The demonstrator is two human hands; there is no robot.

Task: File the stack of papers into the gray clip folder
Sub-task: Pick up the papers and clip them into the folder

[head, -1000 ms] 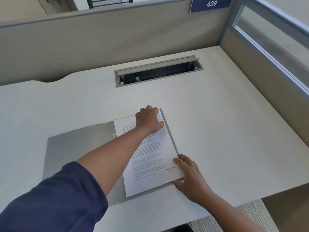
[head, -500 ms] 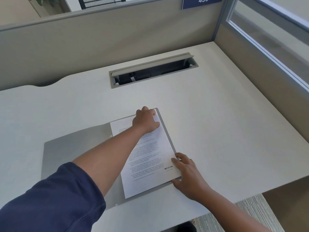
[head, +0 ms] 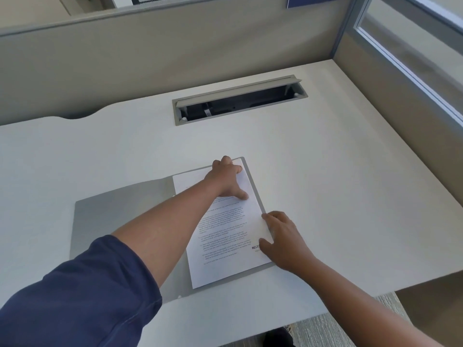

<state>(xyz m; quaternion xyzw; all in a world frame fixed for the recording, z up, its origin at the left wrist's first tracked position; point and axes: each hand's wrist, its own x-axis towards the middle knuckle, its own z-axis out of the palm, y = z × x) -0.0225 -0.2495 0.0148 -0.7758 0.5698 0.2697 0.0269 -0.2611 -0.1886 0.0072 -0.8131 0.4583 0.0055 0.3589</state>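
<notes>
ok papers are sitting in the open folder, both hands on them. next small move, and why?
Probably lift the left hand off and swing the open gray folder's left cover over. The white printed paper stack already lies inside the right half, its edges roughly parallel to the folder's, and the right hand presses its right edge. The clip isn't visible, so check it first.

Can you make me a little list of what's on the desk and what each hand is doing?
papers: white printed stack lying on the right half of the folder
folder: gray clip folder, open flat on the desk
left hand: left hand pressing flat on the far end of the papers
right hand: right hand resting on the papers' right edge, near the close corner
desk: pale desk
slot: open cable slot beyond the folder
folder closed yet: no
</notes>
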